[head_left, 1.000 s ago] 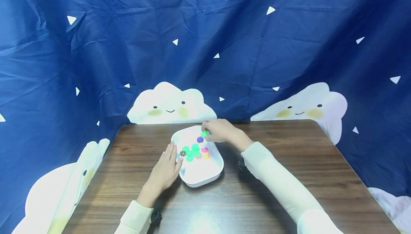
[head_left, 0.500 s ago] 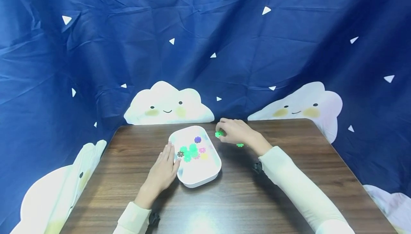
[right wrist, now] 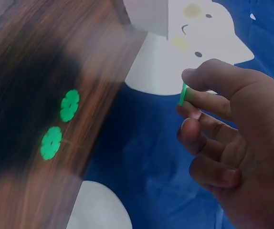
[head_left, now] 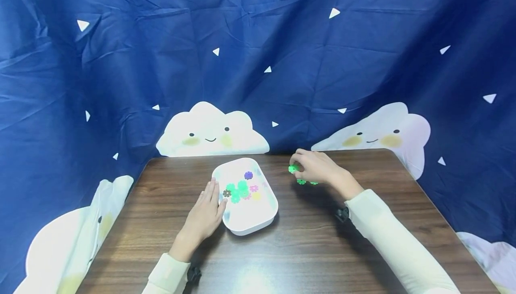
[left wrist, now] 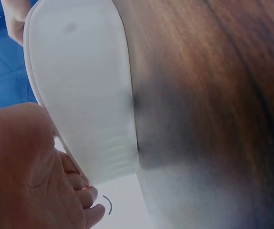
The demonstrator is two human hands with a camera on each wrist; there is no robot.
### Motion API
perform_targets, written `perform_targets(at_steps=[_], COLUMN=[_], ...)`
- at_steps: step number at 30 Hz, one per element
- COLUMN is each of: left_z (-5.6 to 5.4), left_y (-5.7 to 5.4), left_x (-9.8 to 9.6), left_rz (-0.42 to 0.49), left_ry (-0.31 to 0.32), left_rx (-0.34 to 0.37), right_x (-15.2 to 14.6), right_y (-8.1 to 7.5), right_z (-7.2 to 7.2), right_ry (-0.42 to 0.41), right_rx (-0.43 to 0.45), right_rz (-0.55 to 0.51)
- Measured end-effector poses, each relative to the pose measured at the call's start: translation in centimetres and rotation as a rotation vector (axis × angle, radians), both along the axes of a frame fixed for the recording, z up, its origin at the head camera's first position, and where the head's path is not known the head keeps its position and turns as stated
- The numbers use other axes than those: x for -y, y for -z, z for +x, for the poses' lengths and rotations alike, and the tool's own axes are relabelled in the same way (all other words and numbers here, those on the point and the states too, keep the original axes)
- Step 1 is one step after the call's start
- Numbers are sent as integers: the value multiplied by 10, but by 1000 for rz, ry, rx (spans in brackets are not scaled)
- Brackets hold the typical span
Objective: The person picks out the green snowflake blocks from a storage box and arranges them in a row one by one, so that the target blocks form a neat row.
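Note:
My right hand (head_left: 318, 167) pinches a green snowflake-shaped plastic disc (right wrist: 183, 94) between thumb and fingers, to the right of the white tray (head_left: 251, 230). Below that hand two more green discs (right wrist: 69, 105) lie on the table, seen whole in the right wrist view. With straight fingers my left hand (head_left: 205, 211) rests against the tray's left rim. Inside the tray several discs are gathered: a green cluster (head_left: 243, 188), a brown disc (head_left: 227, 193), pink ones (head_left: 253, 188), a yellow one (head_left: 256, 196) and a purple one (head_left: 248, 175) apart near the far end.
The wooden table (head_left: 322, 249) reaches back to a dark blue curtain (head_left: 258, 61) printed with white triangles and smiling clouds (head_left: 211, 132). The table's far edge runs close behind the tray and my right hand.
My right hand has carried a green disc out of the tray and over to the right, above the green discs on the table. My left hand stays at the tray's rim.

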State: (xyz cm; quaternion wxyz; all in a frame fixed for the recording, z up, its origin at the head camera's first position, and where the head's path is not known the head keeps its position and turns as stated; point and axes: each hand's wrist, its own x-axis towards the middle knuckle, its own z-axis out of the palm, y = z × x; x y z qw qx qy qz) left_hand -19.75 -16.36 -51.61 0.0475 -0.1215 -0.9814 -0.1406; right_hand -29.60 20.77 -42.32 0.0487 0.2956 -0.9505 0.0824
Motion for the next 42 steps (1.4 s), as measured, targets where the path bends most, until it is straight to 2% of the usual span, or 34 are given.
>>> perform_targets(at_steps=[15,28,42], left_z=[-1,-2,0], left_y=[-2,2,1], left_x=[1,1,2], left_rz=[1,11,22], left_ry=[-3,2,2], left_rx=[19,5,-10], right_x=[-42,-69,-86], right_y=[6,23,41], right_z=[-1,-4,-9], right_ry=[65,99,129], right_rx=[5,26,82], right_rz=[-38,-51,-29])
